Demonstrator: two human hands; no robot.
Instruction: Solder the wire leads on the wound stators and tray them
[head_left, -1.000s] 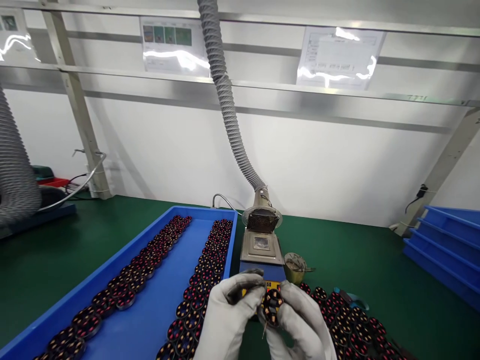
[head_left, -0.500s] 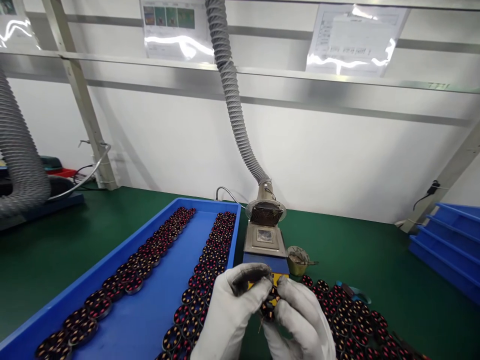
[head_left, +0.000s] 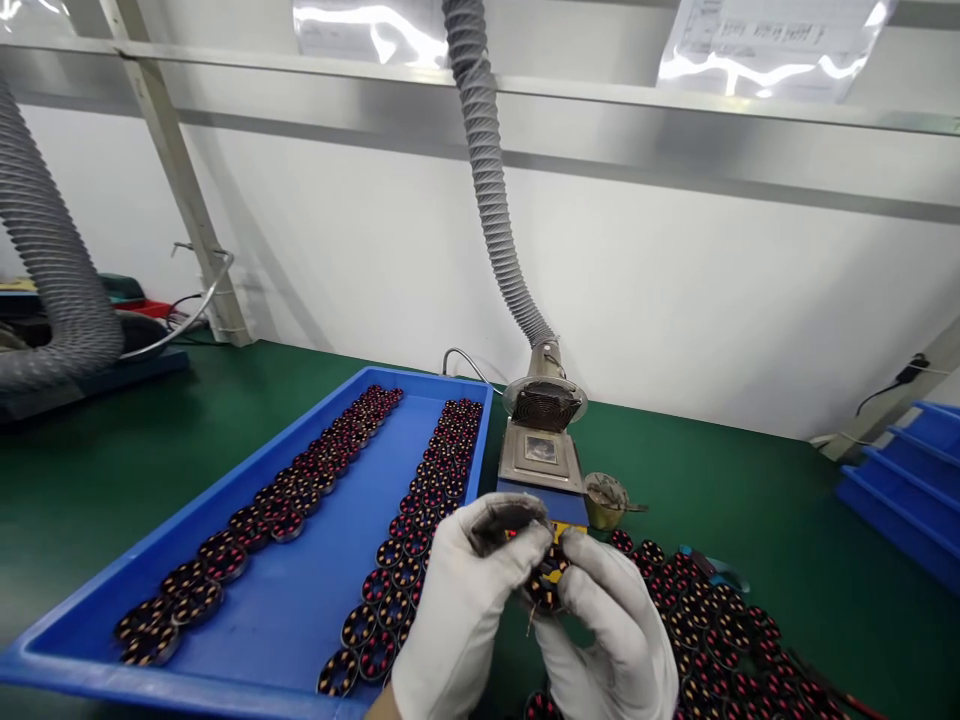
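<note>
Two white-gloved hands meet at the lower centre of the frame around one small black ring [head_left: 546,582], much where they were a second ago. The right hand [head_left: 619,625] grips the ring by its right side between thumb and fingers; the left hand [head_left: 469,590] has its dark-stained fingertips drawn together at the ring's upper left, though whether they pinch the ring itself I cannot tell. A thin wire end [head_left: 530,622] hangs below the ring, as it did before.

Directly above the hands, the metal-topped machine [head_left: 540,452] sits higher and farther right in the frame than a second ago, its grey hose [head_left: 487,170] shifted rightward with it. The small cup [head_left: 604,500] stands just beside the machine on its right.

At lower right, the heap of rings [head_left: 720,640] spreads across the green table [head_left: 720,455], a teal-handled tool [head_left: 716,570] at its upper edge.

To the left, the blue tray [head_left: 172,682] now shows its near rim, cut off earlier; its two bands of rings [head_left: 322,470] look unchanged. The stacked blue trays [head_left: 904,490] lie closer to the right edge, and the wall sheets [head_left: 772,45] are now cropped by the top.
</note>
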